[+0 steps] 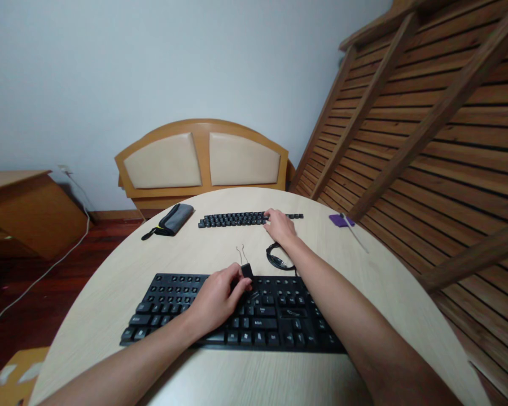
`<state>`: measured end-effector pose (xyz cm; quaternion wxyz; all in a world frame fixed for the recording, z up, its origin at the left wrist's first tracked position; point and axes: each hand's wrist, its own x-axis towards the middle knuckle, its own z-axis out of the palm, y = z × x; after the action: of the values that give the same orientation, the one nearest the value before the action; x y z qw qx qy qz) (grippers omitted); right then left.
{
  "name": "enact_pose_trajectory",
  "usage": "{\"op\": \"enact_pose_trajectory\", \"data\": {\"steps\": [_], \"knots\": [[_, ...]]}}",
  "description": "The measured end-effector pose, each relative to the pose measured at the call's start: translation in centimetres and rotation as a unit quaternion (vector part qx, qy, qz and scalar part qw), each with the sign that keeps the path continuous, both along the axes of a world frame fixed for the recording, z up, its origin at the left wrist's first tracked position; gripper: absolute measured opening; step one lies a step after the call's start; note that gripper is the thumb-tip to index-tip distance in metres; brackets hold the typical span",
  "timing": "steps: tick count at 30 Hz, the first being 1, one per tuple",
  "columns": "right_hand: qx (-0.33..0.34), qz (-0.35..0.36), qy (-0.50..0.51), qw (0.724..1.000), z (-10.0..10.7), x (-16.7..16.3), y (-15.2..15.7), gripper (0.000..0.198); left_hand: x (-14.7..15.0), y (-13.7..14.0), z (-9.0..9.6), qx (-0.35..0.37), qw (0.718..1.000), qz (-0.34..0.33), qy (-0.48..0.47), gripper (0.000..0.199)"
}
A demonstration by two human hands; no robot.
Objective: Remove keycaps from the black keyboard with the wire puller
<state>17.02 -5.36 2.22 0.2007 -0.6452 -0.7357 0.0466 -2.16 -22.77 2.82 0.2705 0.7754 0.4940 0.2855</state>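
Note:
A black keyboard [220, 337] lies across the front of the table, with keycaps gone from several of its upper rows. Above its middle, my left hand [218, 296] is closed on a keycap puller [246, 270], a small black handle with two thin wires pointing away from me. Farther off, loose black keycaps [232, 219] stand in tidy rows. My right hand [280, 225] reaches to the right part of these rows, thumb and fingertips pinched around a keycap [265, 217], which is partly hidden by the fingers.
A coiled black cable [275, 258] lies beneath my right forearm. On the round table [122, 287] are a grey and black pouch [175, 220] at the left and a purple cloth [341, 220] with a thin stick-like tool at the right. Wooden slats [406, 141] lean at the right.

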Motion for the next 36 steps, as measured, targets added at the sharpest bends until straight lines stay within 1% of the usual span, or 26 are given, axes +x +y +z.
{"op": "enact_pose_trajectory", "data": {"steps": [3,5,7,9,10,11,14,15,17,20,23,26,29,33,36], "knots": [[-0.018,0.014,-0.019,1.000,1.8,-0.2,-0.9,0.042,-0.1,0.0,-0.1,0.001,1.000,0.000,0.000,0.019],[-0.038,0.040,-0.025,0.998,3.1,0.0,-2.2,0.044,-0.1,-0.1,-0.1,0.002,1.000,0.001,-0.001,0.019],[-0.057,0.082,-0.022,0.995,4.3,0.3,-4.3,0.039,-0.1,0.0,-0.2,0.005,1.000,0.000,-0.005,0.020],[-0.070,0.127,-0.011,0.989,5.0,0.9,-7.1,0.034,-0.1,0.0,-0.2,0.007,1.000,-0.001,-0.009,0.020],[-0.080,0.155,0.000,0.985,5.1,1.3,-8.6,0.033,-0.1,0.0,-0.2,0.008,1.000,-0.002,-0.009,0.021],[-0.090,0.198,0.029,0.976,5.2,1.7,-10.1,0.032,0.0,0.0,-0.1,0.009,1.000,-0.002,-0.008,0.021],[-0.115,0.293,0.070,0.947,4.8,2.9,-14.2,0.038,0.0,0.0,-0.1,0.012,1.000,0.003,0.006,0.021],[-0.129,0.321,0.068,0.936,4.6,3.3,-15.3,0.041,0.0,0.0,-0.1,0.015,1.000,0.004,0.015,0.021],[-0.148,0.357,0.067,0.920,3.9,4.1,-16.7,0.057,0.0,-0.1,-0.1,0.030,0.999,0.003,0.037,0.021],[-0.159,0.369,0.076,0.912,2.7,4.8,-17.4,0.080,-0.1,-0.3,-0.2,0.068,0.995,-0.007,0.071,0.021],[-0.170,0.370,0.085,0.909,1.8,4.8,-17.4,0.085,-0.1,-0.6,-0.2,0.101,0.990,-0.011,0.098,0.022],[-0.170,0.374,0.089,0.907,1.6,4.2,-17.5,0.085,0.0,-1.0,-0.1,0.114,0.987,-0.009,0.115,0.022],[-0.164,0.371,0.087,0.910,1.6,3.6,-17.8,0.083,0.2,-1.3,0.1,0.110,0.988,-0.011,0.112,0.021],[-0.141,0.356,0.097,0.919,1.4,3.2,-18.1,0.066,0.3,-1.6,0.3,0.092,0.992,-0.010,0.089,0.020],[-0.125,0.348,0.110,0.923,1.1,3.1,-18.1,0.059,0.3,-1.6,0.3,0.076,0.995,-0.003,0.069,0.020]]}}
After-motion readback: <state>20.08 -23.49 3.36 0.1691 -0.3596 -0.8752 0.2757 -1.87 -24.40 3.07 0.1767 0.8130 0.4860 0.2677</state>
